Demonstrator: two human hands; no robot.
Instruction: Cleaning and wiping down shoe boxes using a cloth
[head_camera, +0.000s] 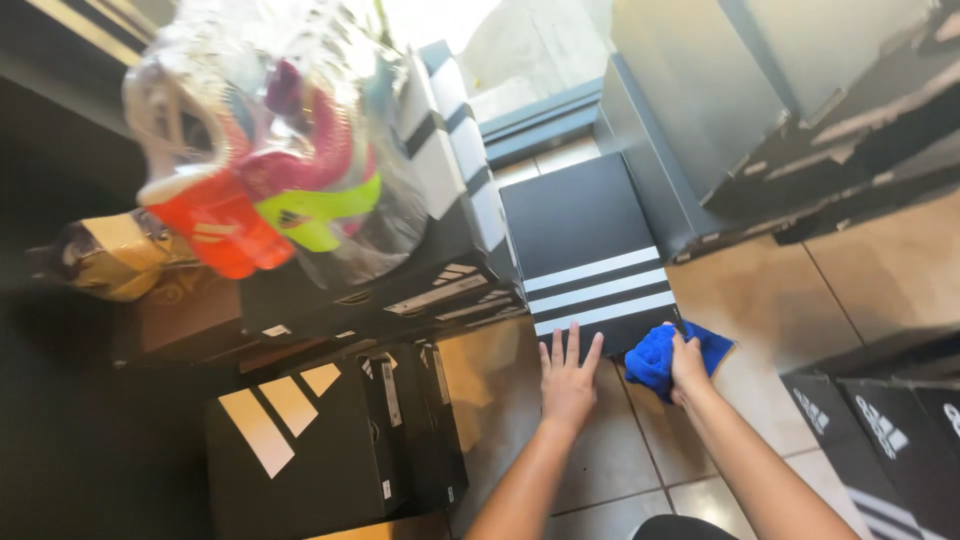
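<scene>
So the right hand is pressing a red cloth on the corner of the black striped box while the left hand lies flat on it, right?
Not quite: in the head view the cloth is blue, not red. The right hand presses it at the black striped box's corner, with the left hand flat on it.

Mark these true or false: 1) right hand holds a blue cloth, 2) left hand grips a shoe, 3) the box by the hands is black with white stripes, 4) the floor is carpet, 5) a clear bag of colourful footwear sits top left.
1) True. The right hand holds a blue cloth at the box's corner.
2) False. The left hand lies flat, fingers spread, at the near edge of the striped box.
3) True. Black lid, three white stripes.
4) False. The floor is tan tile with grout lines.
5) True. The clear bag rests on stacked black boxes.
</scene>
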